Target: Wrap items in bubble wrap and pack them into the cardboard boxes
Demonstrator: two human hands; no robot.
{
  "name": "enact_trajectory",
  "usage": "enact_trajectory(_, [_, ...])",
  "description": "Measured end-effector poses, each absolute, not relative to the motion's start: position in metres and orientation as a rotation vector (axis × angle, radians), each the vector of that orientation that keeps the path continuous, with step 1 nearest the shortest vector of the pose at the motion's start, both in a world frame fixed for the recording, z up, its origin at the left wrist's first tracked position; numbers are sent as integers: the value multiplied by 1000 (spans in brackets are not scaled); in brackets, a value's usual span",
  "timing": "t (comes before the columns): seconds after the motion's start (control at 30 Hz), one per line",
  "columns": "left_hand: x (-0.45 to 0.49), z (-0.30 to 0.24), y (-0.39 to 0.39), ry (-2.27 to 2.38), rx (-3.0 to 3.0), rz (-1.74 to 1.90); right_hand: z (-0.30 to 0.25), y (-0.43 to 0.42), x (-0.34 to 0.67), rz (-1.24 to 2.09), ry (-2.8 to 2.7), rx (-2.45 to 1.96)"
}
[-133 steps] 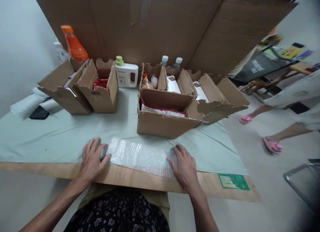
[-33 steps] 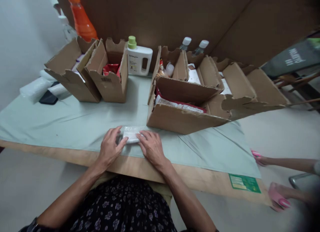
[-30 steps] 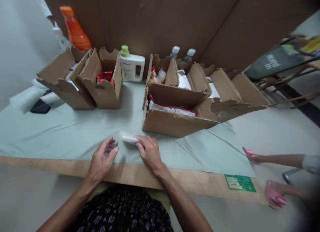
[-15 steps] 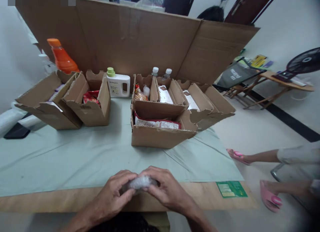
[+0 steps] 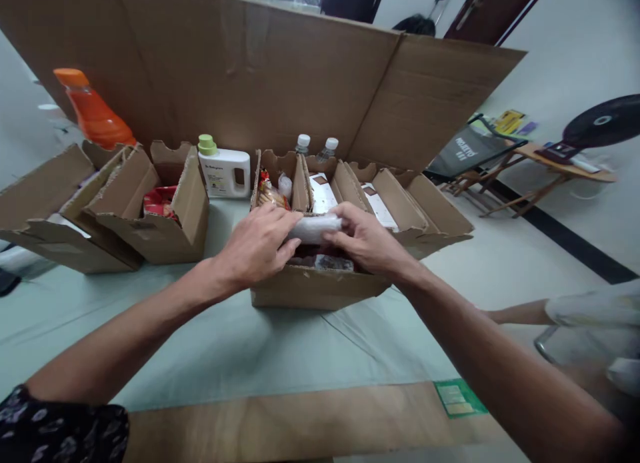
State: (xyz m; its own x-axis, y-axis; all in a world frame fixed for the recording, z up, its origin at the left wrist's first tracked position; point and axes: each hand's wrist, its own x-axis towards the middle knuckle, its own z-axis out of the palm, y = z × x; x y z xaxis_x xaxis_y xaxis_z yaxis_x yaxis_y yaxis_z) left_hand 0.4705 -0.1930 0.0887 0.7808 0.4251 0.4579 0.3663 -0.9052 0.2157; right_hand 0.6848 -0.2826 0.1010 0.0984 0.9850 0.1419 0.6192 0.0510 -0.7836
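Note:
A whitish, translucent plastic-wrapped packet [image 5: 314, 230] hangs level over the front cardboard box [image 5: 315, 290]. My left hand [image 5: 264, 242] is closed around its left end, fingers on top and thumb below. The right end is pinched between the thumb and fingers of my right hand [image 5: 367, 240]. What the wrapping contains cannot be made out. Beneath the packet, inside the front box, a clear plastic-wrapped item [image 5: 334, 263] shows beside something dark red. My hands hide much of the box's opening.
Behind stand more cardboard boxes, one with a snack bag [image 5: 270, 191]. To the left are a white detergent bottle [image 5: 225, 173], a box with a red packet [image 5: 161, 202] and an orange bottle [image 5: 97, 113]. A tall cardboard panel [image 5: 300, 70] spans the back. A person sits at right.
Both hands have carried the packet forward and up from the table's front edge to above the front box. The view has shifted slightly, and the packet stays held at both ends.

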Motion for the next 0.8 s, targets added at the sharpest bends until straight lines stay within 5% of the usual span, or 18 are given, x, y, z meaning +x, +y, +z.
enact_trajectory(0.27, [492, 98, -154, 600, 2950, 120, 103, -268, 681, 682, -1966, -1832])
enact_trajectory(0.5, [511, 100, -164, 732, 3083, 41, 122, -272, 666, -115, -2380, -2231])
enact_trajectory(0.8, [501, 94, -156, 539, 2975, 117, 106, -248, 663, -69, -2713, -2188])
